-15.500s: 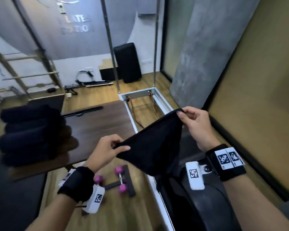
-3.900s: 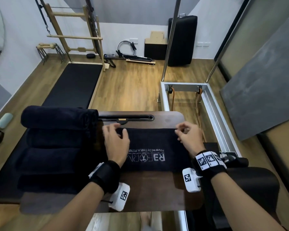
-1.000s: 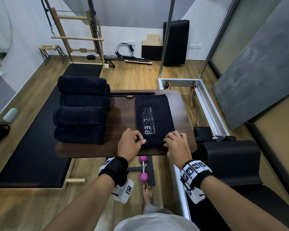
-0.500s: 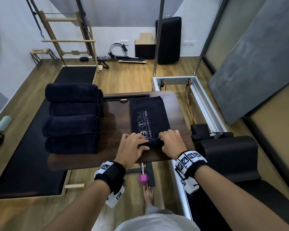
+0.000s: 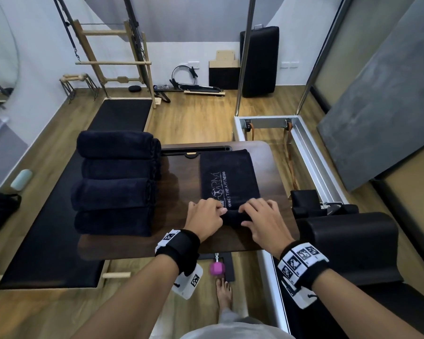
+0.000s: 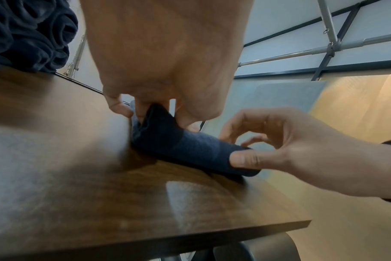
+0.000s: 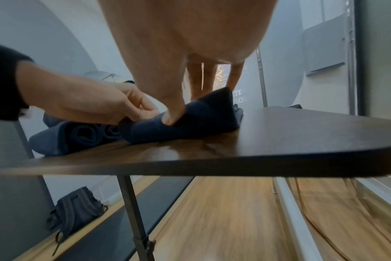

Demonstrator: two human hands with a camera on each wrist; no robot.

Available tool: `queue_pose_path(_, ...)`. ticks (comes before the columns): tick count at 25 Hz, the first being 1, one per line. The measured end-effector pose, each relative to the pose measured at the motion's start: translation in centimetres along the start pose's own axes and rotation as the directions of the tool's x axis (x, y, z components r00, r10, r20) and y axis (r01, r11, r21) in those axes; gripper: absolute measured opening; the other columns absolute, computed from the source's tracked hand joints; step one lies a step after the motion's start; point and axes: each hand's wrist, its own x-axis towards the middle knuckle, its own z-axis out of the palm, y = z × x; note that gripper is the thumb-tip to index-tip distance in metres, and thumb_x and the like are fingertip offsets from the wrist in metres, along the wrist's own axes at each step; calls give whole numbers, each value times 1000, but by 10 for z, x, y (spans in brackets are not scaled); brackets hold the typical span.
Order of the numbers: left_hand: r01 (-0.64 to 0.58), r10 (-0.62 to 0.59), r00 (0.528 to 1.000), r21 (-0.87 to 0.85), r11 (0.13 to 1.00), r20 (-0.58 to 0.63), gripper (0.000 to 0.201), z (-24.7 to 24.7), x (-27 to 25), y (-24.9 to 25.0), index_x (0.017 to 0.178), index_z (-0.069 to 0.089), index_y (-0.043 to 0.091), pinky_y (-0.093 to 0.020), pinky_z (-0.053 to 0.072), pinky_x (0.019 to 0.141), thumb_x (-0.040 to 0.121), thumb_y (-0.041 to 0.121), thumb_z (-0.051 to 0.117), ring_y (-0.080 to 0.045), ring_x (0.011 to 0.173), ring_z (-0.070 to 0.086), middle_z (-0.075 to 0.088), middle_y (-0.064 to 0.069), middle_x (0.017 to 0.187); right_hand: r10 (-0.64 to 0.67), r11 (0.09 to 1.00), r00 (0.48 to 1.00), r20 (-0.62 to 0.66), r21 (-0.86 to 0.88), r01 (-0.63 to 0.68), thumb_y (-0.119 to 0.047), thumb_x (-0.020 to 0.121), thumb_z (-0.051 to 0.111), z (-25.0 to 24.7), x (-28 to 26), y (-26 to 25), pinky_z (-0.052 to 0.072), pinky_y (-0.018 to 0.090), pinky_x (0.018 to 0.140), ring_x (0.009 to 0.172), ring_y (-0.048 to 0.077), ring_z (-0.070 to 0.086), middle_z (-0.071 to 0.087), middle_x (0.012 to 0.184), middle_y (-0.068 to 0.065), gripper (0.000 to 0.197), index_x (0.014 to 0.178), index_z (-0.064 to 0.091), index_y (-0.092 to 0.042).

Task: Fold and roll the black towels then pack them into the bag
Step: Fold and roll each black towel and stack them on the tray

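Observation:
A black towel [image 5: 227, 174] with white lettering lies folded into a long strip on the dark wood table [image 5: 179, 192], running away from me. Its near end is wound into a small roll [image 5: 233, 217]. My left hand [image 5: 206, 217] grips the roll's left end, thumb and fingers pinching it [image 6: 159, 121]. My right hand [image 5: 262, 218] holds the right end, thumb [image 7: 174, 113] against the near side and fingers curled over the top. Several finished rolled towels [image 5: 113, 182] are stacked on the table's left side. A dark backpack [image 7: 76, 211] sits on the floor to the left.
A pink dumbbell [image 5: 217, 267] and my bare foot [image 5: 224, 289] are under the table's near edge. A metal reformer frame [image 5: 311, 155] and a black padded block [image 5: 353, 241] stand close on the right. A black mat [image 5: 47, 241] lies left of the table.
Both hands have wound the towel's near end into a roll and pushed it a little away from me, so it now covers part of the lettering.

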Motion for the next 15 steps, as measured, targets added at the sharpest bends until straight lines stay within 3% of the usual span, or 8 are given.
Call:
queue_pose_path(3, -81, 76, 994, -57, 995, -78, 7, 1, -4, -5, 107, 63, 29, -43, 38, 96, 103, 34, 60, -22, 107, 65, 73, 6, 101, 40, 999, 998, 57, 16, -41, -11, 85, 77, 4, 12, 3, 42, 40, 88, 96, 19, 61, 65, 100, -9, 28, 106, 62, -23)
queue_pose_path(6, -202, 203, 957, 25, 979, -209, 36, 1, -11, -14, 111, 59, 31, -38, 39, 87, 94, 63, 60, -11, 110, 49, 54, 12, 113, 75, 996, 987, 143, 37, -81, -7, 89, 68, 2, 33, 7, 42, 39, 83, 95, 22, 62, 67, 97, -6, 22, 104, 62, -22)
queue_pose_path(8, -235, 251, 952, 108, 966, -174, 56, 0, -12, -18, 112, 60, 32, -38, 39, 87, 82, 79, 62, -10, 111, 43, 49, 12, 118, 110, 990, 972, 205, 62, -125, -7, 92, 64, 0, 46, 11, 38, 37, 74, 93, 27, 63, 69, 95, -2, 19, 102, 61, -22)
queue_pose_path(9, -241, 262, 955, 152, 959, -137, 58, -1, -11, -20, 114, 60, 32, -39, 39, 90, 80, 78, 64, -11, 113, 44, 50, 14, 119, 132, 986, 963, 236, 69, -152, -8, 93, 62, 0, 52, 13, 36, 36, 71, 93, 29, 64, 68, 93, 0, 17, 101, 60, -23)
queue_pose_path(12, -233, 255, 962, 195, 953, -97, 37, -2, -2, -22, 120, 62, 32, -39, 38, 96, 92, 57, 66, -15, 116, 50, 55, 16, 119, 179, 970, 933, 311, 101, -220, -12, 97, 57, -2, 61, 17, 44, 37, 70, 93, 32, 64, 68, 94, 3, 16, 102, 58, -27)
queue_pose_path(13, -221, 244, 964, 191, 956, -104, 32, -2, 2, -21, 121, 64, 31, -39, 37, 96, 97, 53, 62, -15, 116, 51, 58, 15, 119, 182, 964, 938, 294, 136, -230, -13, 98, 57, -3, 62, 18, 48, 39, 73, 93, 31, 65, 68, 95, 3, 15, 104, 58, -27)
queue_pose_path(15, -184, 208, 972, 193, 964, -111, 26, -1, 10, -20, 121, 67, 29, -39, 37, 97, 104, 45, 54, -14, 116, 51, 60, 14, 118, 158, 956, 978, 136, 227, -186, -20, 101, 59, -6, 60, 21, 51, 41, 79, 97, 25, 64, 66, 101, -3, 10, 108, 57, -27)
